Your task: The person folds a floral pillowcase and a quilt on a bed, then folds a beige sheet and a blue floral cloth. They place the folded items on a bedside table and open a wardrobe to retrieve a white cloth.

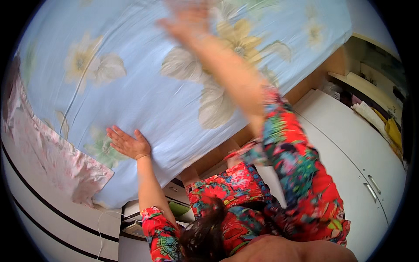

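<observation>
A light blue bed sheet (144,98) with large yellow, white and green flowers covers the mattress. My left hand (131,144) lies palm down on it near the lower edge, fingers spread, over a green flower. Farther up, my right hand (186,23) reaches across the sheet at the top of the view; it is blurred, its fingers look apart, and I cannot tell whether it touches the cloth. Wrinkles run through the sheet left of the middle. A pink and white patterned cloth (65,163) shows along the left edge of the bed.
White cabinet doors with metal handles (370,191) stand at the right, below shelves holding folded cloths (373,114). A wooden bed frame (242,136) runs under the mattress. At the lower left are a white panel with dark stripes (65,209) and a thin white cable (100,226).
</observation>
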Tool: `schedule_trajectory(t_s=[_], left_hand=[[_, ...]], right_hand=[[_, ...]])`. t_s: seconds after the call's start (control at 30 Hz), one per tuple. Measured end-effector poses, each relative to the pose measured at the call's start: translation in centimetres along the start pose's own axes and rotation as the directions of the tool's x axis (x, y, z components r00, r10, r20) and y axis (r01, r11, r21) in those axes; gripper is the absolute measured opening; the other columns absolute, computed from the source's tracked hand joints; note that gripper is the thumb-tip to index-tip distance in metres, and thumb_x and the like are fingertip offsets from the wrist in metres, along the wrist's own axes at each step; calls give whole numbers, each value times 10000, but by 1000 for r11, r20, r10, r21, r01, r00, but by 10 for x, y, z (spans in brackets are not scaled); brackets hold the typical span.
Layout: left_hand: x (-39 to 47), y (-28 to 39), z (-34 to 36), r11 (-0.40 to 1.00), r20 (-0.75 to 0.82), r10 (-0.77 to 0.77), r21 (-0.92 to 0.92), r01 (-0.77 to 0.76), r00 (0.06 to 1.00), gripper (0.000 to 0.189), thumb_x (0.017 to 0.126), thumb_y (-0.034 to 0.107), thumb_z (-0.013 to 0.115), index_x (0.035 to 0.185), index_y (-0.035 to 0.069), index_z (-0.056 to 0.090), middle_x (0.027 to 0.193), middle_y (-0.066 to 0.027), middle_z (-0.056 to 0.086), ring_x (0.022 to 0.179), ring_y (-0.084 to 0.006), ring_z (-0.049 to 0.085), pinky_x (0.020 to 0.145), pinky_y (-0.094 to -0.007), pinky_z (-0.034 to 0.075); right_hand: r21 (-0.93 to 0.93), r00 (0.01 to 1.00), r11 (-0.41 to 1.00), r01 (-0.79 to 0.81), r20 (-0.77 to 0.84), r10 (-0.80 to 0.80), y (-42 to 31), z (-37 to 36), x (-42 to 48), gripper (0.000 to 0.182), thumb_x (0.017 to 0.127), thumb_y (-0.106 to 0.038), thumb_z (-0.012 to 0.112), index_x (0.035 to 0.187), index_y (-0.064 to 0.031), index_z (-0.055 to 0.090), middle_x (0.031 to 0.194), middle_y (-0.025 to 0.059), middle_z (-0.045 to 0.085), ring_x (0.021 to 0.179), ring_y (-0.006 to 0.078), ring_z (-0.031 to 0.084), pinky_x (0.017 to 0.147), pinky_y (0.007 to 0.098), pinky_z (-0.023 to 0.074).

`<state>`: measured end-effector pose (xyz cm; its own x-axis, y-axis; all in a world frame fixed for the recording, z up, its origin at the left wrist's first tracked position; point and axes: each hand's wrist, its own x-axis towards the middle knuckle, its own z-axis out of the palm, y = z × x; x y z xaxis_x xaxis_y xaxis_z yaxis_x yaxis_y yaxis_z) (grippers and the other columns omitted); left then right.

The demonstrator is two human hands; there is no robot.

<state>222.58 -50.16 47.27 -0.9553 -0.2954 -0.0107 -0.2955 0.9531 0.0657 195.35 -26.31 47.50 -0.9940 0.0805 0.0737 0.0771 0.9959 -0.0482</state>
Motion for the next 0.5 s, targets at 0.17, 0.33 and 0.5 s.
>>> schedule_trajectory(t_s=[0.17, 0.33, 0.5], left_hand=[[1, -1, -3, 998, 42, -7, 59, 4, 999, 758, 873, 522, 376, 1445, 88, 132, 1504, -146, 99, 1390, -281, 98, 1101, -476, 48], [-11, 9, -8, 996, 113, 33, 74, -41, 993, 771, 852, 466, 464, 1449, 116, 125, 1500, -186, 49, 1380, -373, 41, 1067, -577, 44], [-150, 52, -59, 945, 571, 310, -95, -313, 760, 665, 767, 413, 608, 1347, 171, 390, 1454, -301, 52, 1323, -524, 28, 1018, -671, 42]], right_hand=[[-171, 809, 802, -572, 44, 587, 376, -38, -100, 683, 853, -602, 398, 1429, -275, 230, 1467, 86, 254, 1374, 249, 149, 1080, 530, 88], [-155, 220, 221, -963, 28, 975, 468, -98, -164, 759, 884, -588, 283, 1450, -122, 85, 1495, 196, 56, 1347, 417, 153, 1050, 587, 142], [-23, 915, 943, -333, -251, 317, 365, -56, -101, 643, 880, -369, 501, 1396, -74, 256, 1455, 173, 218, 1357, 324, 179, 1081, 499, 145]])
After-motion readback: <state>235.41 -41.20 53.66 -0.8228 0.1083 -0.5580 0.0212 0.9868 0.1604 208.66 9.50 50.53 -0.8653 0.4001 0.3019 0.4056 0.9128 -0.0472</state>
